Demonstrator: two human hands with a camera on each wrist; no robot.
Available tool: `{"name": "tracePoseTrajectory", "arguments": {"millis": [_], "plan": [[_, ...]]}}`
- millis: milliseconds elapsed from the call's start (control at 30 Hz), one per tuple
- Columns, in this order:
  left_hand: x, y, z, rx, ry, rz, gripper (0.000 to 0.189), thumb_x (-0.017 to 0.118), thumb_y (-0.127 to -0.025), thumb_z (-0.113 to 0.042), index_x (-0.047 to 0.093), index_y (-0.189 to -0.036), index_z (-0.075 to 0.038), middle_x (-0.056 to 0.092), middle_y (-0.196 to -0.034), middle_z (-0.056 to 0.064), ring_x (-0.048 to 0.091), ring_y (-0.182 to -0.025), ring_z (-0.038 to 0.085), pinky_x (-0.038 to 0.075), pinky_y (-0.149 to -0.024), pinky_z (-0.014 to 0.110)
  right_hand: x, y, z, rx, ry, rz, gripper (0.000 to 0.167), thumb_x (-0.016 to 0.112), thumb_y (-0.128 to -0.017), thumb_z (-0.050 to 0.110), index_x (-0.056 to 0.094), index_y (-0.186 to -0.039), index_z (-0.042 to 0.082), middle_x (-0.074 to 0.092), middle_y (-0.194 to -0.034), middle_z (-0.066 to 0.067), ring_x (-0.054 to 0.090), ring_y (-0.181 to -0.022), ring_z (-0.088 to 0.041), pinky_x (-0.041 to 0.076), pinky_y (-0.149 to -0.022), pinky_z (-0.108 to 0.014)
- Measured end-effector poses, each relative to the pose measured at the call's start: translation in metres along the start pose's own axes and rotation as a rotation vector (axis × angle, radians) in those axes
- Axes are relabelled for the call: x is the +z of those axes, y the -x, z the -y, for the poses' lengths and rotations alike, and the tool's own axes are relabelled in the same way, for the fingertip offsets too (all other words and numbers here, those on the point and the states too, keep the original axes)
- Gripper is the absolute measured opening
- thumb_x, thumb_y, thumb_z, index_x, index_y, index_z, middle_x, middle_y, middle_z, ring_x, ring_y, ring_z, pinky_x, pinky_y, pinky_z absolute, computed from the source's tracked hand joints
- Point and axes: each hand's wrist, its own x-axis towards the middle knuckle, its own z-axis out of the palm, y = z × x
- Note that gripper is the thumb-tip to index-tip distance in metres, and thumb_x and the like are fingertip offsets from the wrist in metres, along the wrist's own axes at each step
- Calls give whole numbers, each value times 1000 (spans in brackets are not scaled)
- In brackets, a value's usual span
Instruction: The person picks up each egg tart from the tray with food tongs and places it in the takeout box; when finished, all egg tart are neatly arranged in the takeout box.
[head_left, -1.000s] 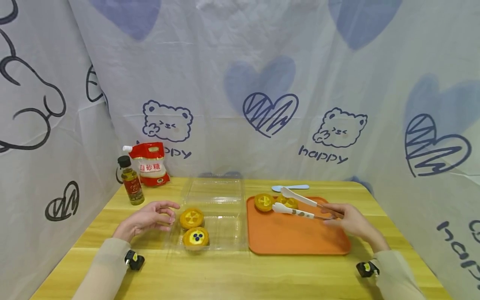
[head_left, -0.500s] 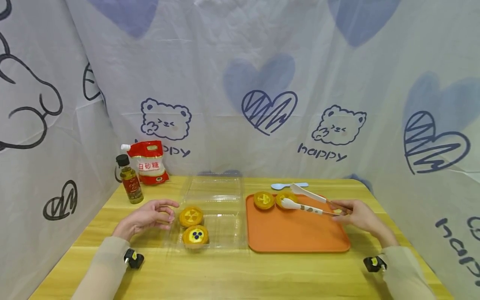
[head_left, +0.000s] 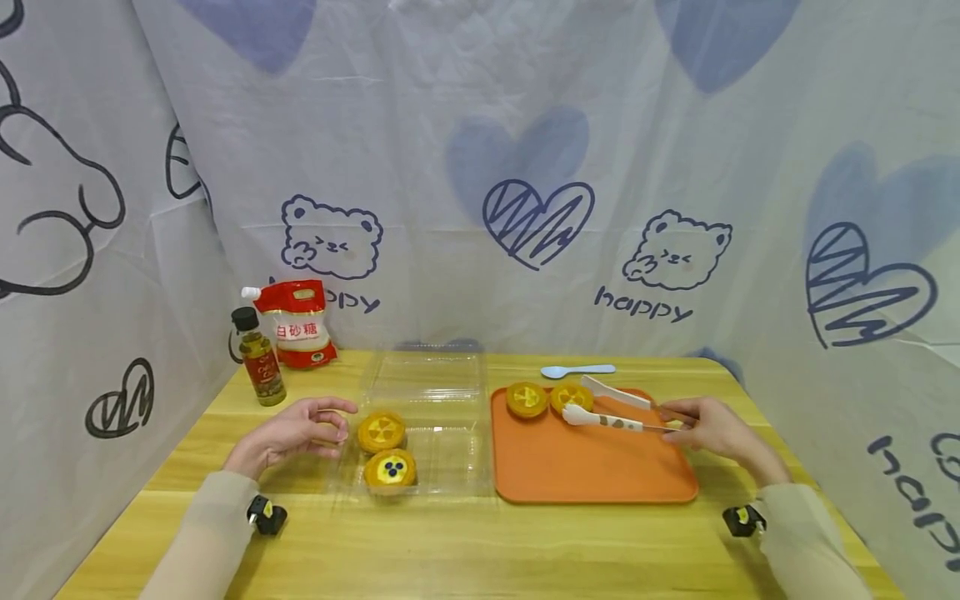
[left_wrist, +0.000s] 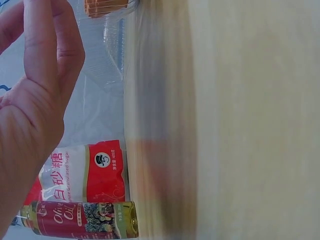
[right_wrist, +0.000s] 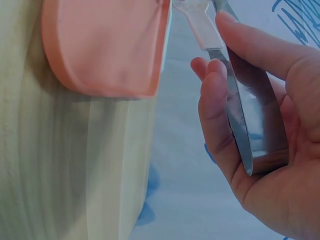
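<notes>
In the head view my right hand [head_left: 708,429] grips a pair of tongs [head_left: 615,419] with white spotted tips and metal handles [right_wrist: 250,120]. The tips are spread, one on either side of the right-hand egg tart [head_left: 570,398] on the orange tray [head_left: 592,467]. Another tart [head_left: 527,400] sits just left of it. My left hand [head_left: 292,433] hovers with loosely bent fingers, holding nothing, beside a lidded clear plastic box [head_left: 450,458] that stands open. Inside its left part are a fruit-topped tart [head_left: 381,432] and a tart with dark berries [head_left: 391,470].
At the back left stand an olive oil bottle [head_left: 264,367] and a red and white sugar bag [head_left: 302,329]. A pale blue spoon [head_left: 577,371] lies behind the tray. A printed curtain [head_left: 480,125] closes off the back and sides of the wooden table [head_left: 420,550].
My right hand and the tongs have shifted to the right over the tray, and the tips now stand lower about the right-hand tart. My left hand has barely moved.
</notes>
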Motion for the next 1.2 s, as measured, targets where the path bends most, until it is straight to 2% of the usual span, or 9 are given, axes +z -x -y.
{"name": "tracePoseTrajectory", "arguments": {"millis": [100,233,333,533,700,800,900,1000,1200], "plan": [[0,0,0,0,-3,-2,61,64,-90,0,31,-141,9,60,-98,5,64,-82,15,61,-79,35,2,-3,-1,-7,3,-9,55,75,-86,14,56,-134,-4,59,-76,-5,42,-52,-8,40,-46,-22],[-1,1,0,-1,-16,-5,62,65,-90,-2,31,-141,9,60,-100,6,65,-83,15,61,-80,36,5,-7,-2,-28,38,-23,52,75,-86,14,58,-132,-3,70,-103,-12,42,-53,-7,39,-46,-21],[0,2,1,0,-17,-9,62,66,-90,-2,32,-141,9,59,-100,6,65,-84,16,61,-80,36,8,-9,-2,-32,76,-34,49,75,-86,14,60,-130,-2,70,-107,-12,41,-55,-7,39,-47,-21],[-1,1,3,3,-5,-16,59,65,-91,-2,34,-140,8,60,-100,5,65,-84,16,61,-79,35,10,-8,0,-33,105,-60,46,75,-85,16,64,-128,2,71,-105,-10,43,-57,-9,38,-47,-21],[-2,0,3,-4,-12,-24,59,65,-90,-2,35,-140,7,60,-99,4,65,-83,15,61,-79,35,8,-4,1,-30,103,-66,46,75,-86,19,64,-128,3,68,-92,-6,41,-57,-8,35,-46,-21],[-2,-2,3,-4,-14,-21,59,66,-90,-2,35,-140,6,60,-99,5,64,-83,15,61,-79,36,7,0,0,-29,98,-64,47,75,-87,19,63,-129,4,70,-102,-13,48,-68,-11,39,-53,-21],[-2,-3,3,0,-14,-18,59,66,-90,-2,36,-140,6,60,-99,5,65,-83,16,61,-79,36,7,3,1,-27,78,-57,47,73,-88,19,62,-130,4,67,-121,-18,64,-91,-25,53,-68,-26],[-2,-2,3,-3,-13,-24,59,66,-90,-2,36,-140,5,60,-99,5,65,-83,15,61,-79,36,7,4,2,-19,40,-50,47,73,-88,19,61,-132,3,63,-129,-20,62,-114,-36,58,-83,-34],[-1,1,1,3,-17,-13,62,66,-90,-2,32,-141,9,60,-100,6,65,-83,15,61,-78,35,8,4,4,-24,20,-46,49,72,-89,19,59,-134,3,62,-130,-19,61,-118,-36,57,-88,-39]]}}
